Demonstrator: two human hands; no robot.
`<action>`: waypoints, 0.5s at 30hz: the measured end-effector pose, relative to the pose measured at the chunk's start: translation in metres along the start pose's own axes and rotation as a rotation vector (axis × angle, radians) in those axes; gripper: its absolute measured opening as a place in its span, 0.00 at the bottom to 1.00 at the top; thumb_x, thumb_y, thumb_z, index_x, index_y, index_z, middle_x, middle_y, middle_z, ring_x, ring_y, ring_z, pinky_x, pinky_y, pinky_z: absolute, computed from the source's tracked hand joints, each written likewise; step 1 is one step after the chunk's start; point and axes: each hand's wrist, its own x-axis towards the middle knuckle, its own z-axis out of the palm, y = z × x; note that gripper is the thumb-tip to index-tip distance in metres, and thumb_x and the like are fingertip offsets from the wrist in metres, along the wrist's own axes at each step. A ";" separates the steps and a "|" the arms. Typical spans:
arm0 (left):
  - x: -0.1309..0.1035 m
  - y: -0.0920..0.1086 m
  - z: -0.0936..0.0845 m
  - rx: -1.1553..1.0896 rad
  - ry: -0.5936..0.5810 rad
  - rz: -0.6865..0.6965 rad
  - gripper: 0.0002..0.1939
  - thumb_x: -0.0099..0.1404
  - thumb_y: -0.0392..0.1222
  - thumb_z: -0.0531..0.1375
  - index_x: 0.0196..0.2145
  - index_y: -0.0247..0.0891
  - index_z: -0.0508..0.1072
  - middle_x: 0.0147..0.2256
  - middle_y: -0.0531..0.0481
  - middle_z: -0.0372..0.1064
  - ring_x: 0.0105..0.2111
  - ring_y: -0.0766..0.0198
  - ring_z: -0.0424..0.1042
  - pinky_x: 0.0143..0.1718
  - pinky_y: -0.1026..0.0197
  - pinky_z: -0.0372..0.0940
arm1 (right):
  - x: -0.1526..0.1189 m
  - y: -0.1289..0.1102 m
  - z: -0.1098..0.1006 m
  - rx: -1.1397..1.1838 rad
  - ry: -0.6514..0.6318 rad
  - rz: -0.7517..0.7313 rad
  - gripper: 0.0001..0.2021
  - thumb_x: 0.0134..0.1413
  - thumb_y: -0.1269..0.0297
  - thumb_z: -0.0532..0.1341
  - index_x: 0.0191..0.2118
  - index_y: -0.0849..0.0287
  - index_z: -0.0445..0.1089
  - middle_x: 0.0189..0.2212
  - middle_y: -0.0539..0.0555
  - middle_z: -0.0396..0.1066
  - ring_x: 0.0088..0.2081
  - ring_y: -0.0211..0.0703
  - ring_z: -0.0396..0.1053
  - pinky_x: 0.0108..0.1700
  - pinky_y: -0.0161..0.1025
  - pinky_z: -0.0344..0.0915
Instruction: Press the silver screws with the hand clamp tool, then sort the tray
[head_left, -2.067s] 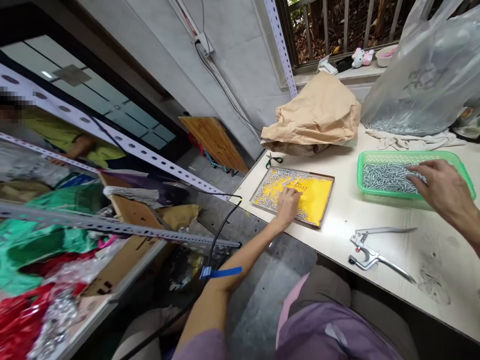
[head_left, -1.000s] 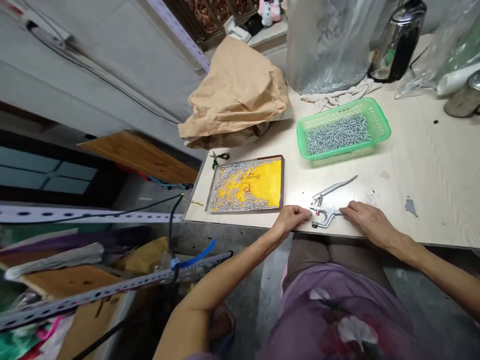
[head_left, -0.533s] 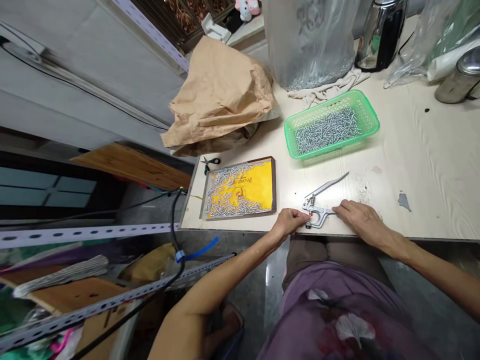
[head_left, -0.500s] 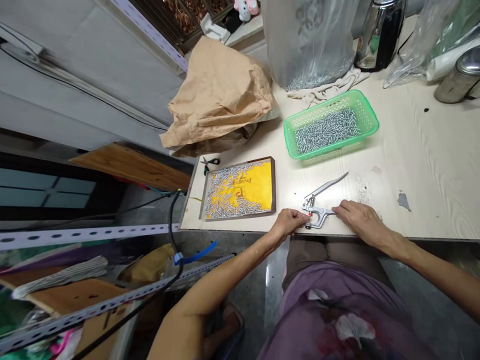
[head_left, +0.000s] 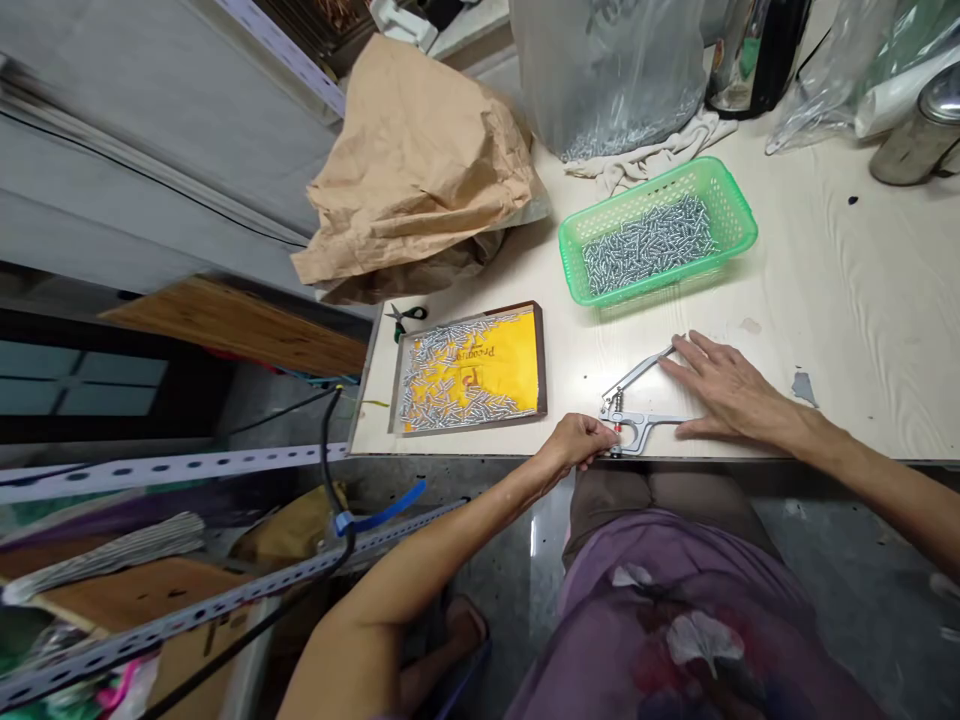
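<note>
Right hand [head_left: 726,388] wider, pliers [head_left: 637,421] between both hands [head_left: 574,440]

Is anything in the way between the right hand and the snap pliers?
Nothing visible: the open right hand is right at the handle ends of the snap pliers. The left hand is at their opposite end, and the green basket sits farther back.

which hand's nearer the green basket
Right: the right hand is just on the near side of the basket, by the handles of the pliers; the left hand is farther, by their head.
</note>
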 end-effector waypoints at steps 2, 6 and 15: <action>-0.001 0.000 0.000 0.000 0.010 -0.005 0.15 0.58 0.38 0.66 0.18 0.33 0.67 0.13 0.61 0.57 0.11 0.77 0.51 0.13 0.70 0.48 | 0.006 0.008 0.001 -0.008 -0.033 -0.031 0.44 0.47 0.39 0.64 0.64 0.60 0.55 0.63 0.70 0.54 0.64 0.67 0.49 0.57 0.60 0.55; 0.000 0.000 0.001 0.003 0.012 -0.010 0.16 0.56 0.41 0.68 0.18 0.33 0.67 0.13 0.61 0.57 0.11 0.77 0.52 0.13 0.70 0.48 | 0.019 0.010 -0.001 -0.018 -0.045 -0.050 0.46 0.45 0.38 0.64 0.64 0.62 0.54 0.59 0.70 0.60 0.61 0.66 0.53 0.58 0.61 0.50; -0.006 0.001 0.005 -0.027 0.054 -0.034 0.12 0.61 0.36 0.64 0.21 0.32 0.68 0.13 0.62 0.57 0.10 0.78 0.51 0.12 0.71 0.49 | 0.026 0.001 -0.012 -0.045 -0.105 -0.017 0.34 0.46 0.42 0.64 0.54 0.62 0.64 0.50 0.67 0.66 0.49 0.62 0.61 0.46 0.52 0.55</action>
